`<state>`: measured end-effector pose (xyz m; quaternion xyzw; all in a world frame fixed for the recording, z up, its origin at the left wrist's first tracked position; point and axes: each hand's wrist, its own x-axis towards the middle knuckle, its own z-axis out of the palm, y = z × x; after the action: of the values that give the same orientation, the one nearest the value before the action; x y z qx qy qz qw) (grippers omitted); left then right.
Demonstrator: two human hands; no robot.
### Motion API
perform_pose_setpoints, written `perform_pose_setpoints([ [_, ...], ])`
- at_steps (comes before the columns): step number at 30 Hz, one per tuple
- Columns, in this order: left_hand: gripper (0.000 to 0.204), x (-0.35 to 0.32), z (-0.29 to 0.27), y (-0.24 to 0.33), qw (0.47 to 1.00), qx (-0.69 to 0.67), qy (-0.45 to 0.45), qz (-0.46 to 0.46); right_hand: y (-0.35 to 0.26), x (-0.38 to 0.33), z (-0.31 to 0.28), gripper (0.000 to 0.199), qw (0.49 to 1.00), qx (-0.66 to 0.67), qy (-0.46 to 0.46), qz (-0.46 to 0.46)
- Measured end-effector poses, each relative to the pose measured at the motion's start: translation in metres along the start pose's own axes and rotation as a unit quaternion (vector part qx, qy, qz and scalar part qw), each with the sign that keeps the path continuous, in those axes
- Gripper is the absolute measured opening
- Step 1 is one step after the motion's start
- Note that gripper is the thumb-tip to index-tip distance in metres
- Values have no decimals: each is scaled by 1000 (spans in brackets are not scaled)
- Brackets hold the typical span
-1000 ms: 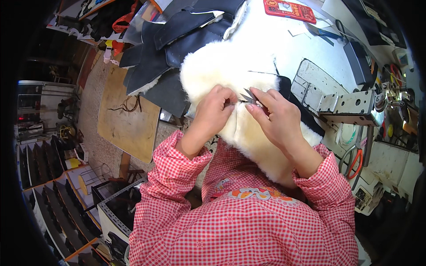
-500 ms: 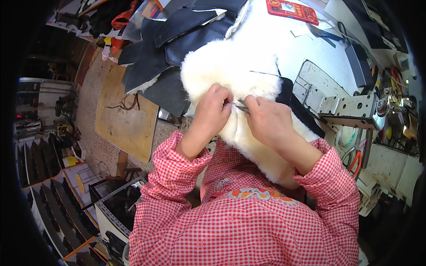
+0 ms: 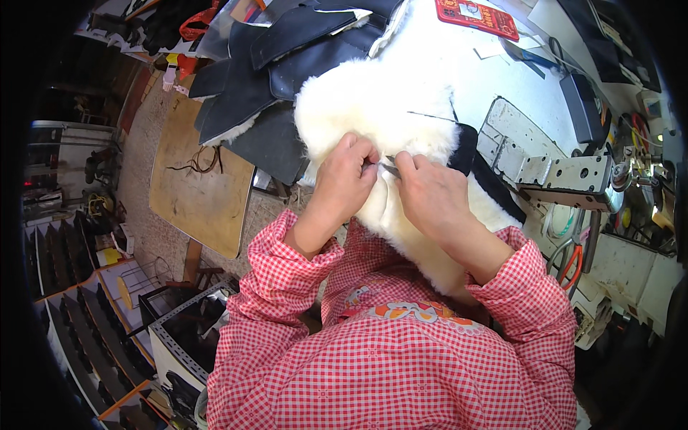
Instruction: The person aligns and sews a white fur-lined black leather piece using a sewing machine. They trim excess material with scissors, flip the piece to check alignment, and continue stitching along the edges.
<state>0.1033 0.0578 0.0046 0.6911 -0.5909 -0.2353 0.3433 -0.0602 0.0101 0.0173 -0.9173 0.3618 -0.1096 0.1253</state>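
Note:
A thick white fleece piece (image 3: 380,107) with a dark leather backing lies across my lap and the table edge. My left hand (image 3: 347,179) pinches the fleece near its middle. Right beside it, my right hand (image 3: 430,193) holds a small metal tool (image 3: 389,169), thin and grey, whose tip sits between the two hands against the fleece. Both sleeves are red and white check.
Dark leather pieces (image 3: 287,43) with fleece lining are piled at the upper left. A sewing machine base (image 3: 552,168) stands to the right, with red-handled scissors (image 3: 570,261) below it. A red flat object (image 3: 476,16) lies on the white table. A wooden board (image 3: 197,179) sits at left.
Both hands have shifted slightly along the fleece and stayed pressed together; the metal tool remains between them.

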Motion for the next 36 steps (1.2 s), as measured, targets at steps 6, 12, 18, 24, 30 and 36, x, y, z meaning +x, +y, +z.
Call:
perform_pose_setpoints([
  [6, 10, -1, 1, -1, 1000, -7, 3, -6, -2, -6, 11, 15, 999, 26, 31, 26],
  [12, 10, -3, 2, -2, 1000, 12, 6, -8, 3, -5, 13, 23, 974, 177, 77, 116],
  [18, 9, 3, -1, 2, 999, -36, -2, -36, 5, -9, 10, 25, 970, 204, 81, 102],
  [24, 11, 2, 11, 10, 997, 39, 50, -39, 6, -13, 10, 23, 953, 259, 94, 127],
  [30, 12, 3, 9, -2, 994, -34, 57, -86, 6, -12, 8, 19, 986, 155, 39, 55],
  [36, 11, 3, 15, -8, 988, -105, 62, -90, 6, -8, 6, 17, 994, 105, -9, 27],
])
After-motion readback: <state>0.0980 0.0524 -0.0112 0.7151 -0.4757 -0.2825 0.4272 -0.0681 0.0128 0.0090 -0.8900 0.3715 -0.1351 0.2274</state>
